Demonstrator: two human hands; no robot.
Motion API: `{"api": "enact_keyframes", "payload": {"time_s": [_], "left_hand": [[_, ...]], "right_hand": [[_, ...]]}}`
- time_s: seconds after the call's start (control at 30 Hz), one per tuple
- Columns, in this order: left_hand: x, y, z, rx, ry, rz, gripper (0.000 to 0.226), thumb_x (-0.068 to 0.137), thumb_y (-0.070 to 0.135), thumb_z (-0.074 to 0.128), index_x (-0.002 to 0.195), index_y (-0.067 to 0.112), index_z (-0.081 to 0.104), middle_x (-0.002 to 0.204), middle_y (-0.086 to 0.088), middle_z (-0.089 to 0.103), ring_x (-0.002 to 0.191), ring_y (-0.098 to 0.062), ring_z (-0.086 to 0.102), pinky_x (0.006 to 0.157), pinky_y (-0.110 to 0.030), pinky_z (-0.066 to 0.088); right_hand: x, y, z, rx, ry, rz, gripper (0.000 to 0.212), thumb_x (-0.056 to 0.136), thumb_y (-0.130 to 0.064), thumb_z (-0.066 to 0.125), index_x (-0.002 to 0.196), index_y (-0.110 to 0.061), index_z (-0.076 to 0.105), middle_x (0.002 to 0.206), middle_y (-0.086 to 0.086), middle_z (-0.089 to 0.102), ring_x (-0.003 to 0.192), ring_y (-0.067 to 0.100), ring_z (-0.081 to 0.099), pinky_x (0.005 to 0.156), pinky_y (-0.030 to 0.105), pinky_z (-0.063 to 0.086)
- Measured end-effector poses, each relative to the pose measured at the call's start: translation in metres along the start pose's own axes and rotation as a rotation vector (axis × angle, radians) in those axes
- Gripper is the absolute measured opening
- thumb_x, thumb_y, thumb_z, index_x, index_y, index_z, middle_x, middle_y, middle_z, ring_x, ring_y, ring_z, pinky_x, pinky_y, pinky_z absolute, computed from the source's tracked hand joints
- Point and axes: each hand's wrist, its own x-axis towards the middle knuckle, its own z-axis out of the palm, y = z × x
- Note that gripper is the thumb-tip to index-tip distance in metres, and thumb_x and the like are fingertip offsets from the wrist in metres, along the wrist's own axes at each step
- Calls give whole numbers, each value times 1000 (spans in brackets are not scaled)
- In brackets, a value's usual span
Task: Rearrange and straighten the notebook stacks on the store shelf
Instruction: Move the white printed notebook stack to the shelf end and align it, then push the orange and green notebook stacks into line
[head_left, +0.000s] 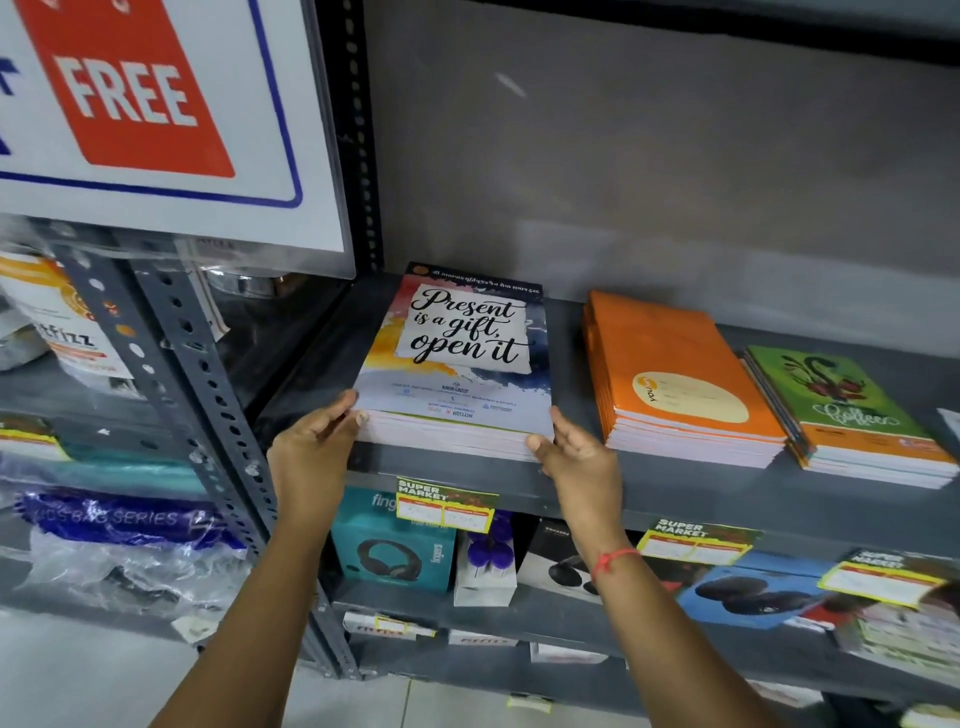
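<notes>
Three notebook stacks lie on the grey shelf (675, 488). The leftmost stack (457, 358) has a cover reading "Present is a gift, open it". My left hand (317, 447) grips its near left corner, thumb on top. My right hand (576, 457) grips its near right corner. An orange stack (675, 379) sits to the right, with a gap between. Beside that, touching it, lies a green and orange stack (857, 410), turned slightly askew.
A perforated metal upright (208, 384) and a big "FREE" sign (150, 104) stand at the left. Below the shelf sit boxed headphones (395, 545) and yellow price tags (447, 504). The grey back wall (649, 171) closes the shelf behind.
</notes>
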Motion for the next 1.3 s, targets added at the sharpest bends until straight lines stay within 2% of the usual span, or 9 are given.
{"api": "enact_keyframes", "payload": {"time_s": [0.13, 0.23, 0.33, 0.47, 0.6, 0.7, 0.8, 1.1, 1.3], "left_hand": [[-7, 11, 1, 30, 12, 5, 35, 85, 10, 62, 119, 4, 61, 124, -13, 63, 111, -19, 60, 98, -26, 47], [-31, 34, 17, 117, 110, 161, 35, 87, 11, 59, 121, 5, 60, 125, -12, 63, 103, -16, 60, 88, -18, 43], [-62, 59, 58, 162, -26, 303, 31, 86, 14, 60, 116, 9, 65, 116, -16, 68, 102, -25, 66, 87, -21, 46], [-99, 80, 125, 76, -241, 279, 38, 84, 14, 64, 122, 8, 60, 123, -11, 65, 106, -17, 65, 91, -15, 44], [-112, 76, 173, 113, -362, 119, 51, 86, 15, 61, 135, 11, 46, 133, -16, 58, 121, -27, 57, 99, -22, 43], [-115, 68, 196, 85, -367, -12, 57, 87, 17, 60, 140, 17, 38, 138, -6, 54, 122, -21, 55, 106, -26, 40], [-119, 65, 209, 46, -326, -33, 57, 86, 15, 62, 139, 16, 42, 123, -2, 63, 110, -12, 56, 93, -19, 38], [-141, 76, 226, 6, -131, -33, 58, 86, 13, 62, 139, 15, 40, 131, -4, 59, 108, -2, 51, 97, -16, 35], [-141, 76, 229, 46, -58, -12, 45, 86, 12, 61, 130, 14, 53, 130, -8, 62, 111, -13, 58, 106, -29, 42]], "right_hand": [[-3, -4, -10, 30, -72, 11, 56, 83, -15, 66, 135, -15, 46, 136, 1, 54, 111, 0, 50, 106, 25, 40], [-7, -1, -26, 28, -33, 13, 48, 85, -16, 64, 131, -13, 52, 131, 3, 59, 112, 8, 56, 105, 35, 44], [-6, 6, -62, -73, 267, -79, 34, 86, -18, 62, 120, -11, 62, 114, 1, 67, 105, 17, 63, 93, 25, 45], [15, 18, -128, -172, 581, -106, 48, 86, -17, 62, 131, -10, 51, 136, 11, 54, 120, 27, 54, 99, 31, 42], [41, 34, -178, -307, 400, -6, 61, 84, -25, 63, 140, -16, 39, 142, 12, 48, 129, 30, 46, 108, 41, 39], [52, 39, -199, -315, 199, 22, 65, 85, -29, 63, 143, -18, 35, 146, 11, 44, 130, 27, 46, 102, 30, 37], [59, 41, -207, -250, 80, 29, 67, 86, -26, 61, 145, -18, 30, 149, 5, 39, 133, 21, 41, 102, 24, 33], [66, 49, -216, -173, 55, -49, 68, 85, -28, 63, 144, -23, 30, 143, 1, 47, 128, 18, 47, 107, 29, 36], [69, 53, -215, -165, 76, -93, 61, 85, -26, 63, 140, -25, 38, 137, 2, 55, 118, 13, 53, 98, 24, 40]]}}
